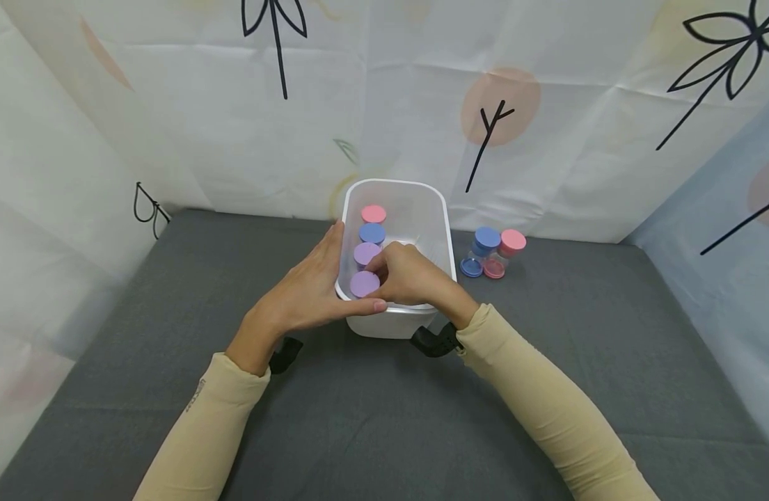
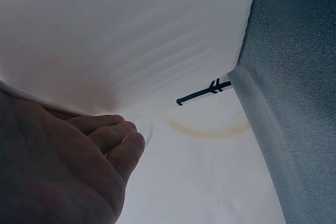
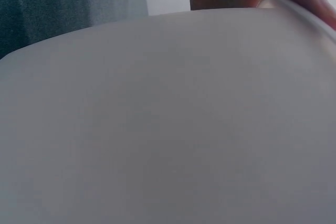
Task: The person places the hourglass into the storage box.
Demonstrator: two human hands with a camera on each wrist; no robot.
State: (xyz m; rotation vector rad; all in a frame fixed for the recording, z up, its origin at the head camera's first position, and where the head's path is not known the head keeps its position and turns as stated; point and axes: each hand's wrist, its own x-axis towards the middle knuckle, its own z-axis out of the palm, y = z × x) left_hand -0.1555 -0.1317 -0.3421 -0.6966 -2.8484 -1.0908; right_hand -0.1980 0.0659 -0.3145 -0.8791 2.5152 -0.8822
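Grey cloth (image 1: 346, 431), right hand (image 1: 412, 275) pinching purple-lidded jar (image 1: 363, 284) between fingertips (image 1: 374, 264), left hand (image 1: 307, 293) spread against tub (image 1: 384, 325)

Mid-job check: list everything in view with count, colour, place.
Bin: one, white, on the table
Jars in bin: four; lids pink, blue, two purple, far to near along its left side
Jars outside: two, clear, blue and pink lids, right of bin
Table cover: one, dark grey, under bin
Patterned fabric: count unclear, whitish, behind and beside table
Wrist devices: two, black, at wrists
Sleeves: two, cream, forearms
Left hand: one, bare, at bin's near-left rim
Right hand: one, bare, inside bin, pinching nearest purple lid
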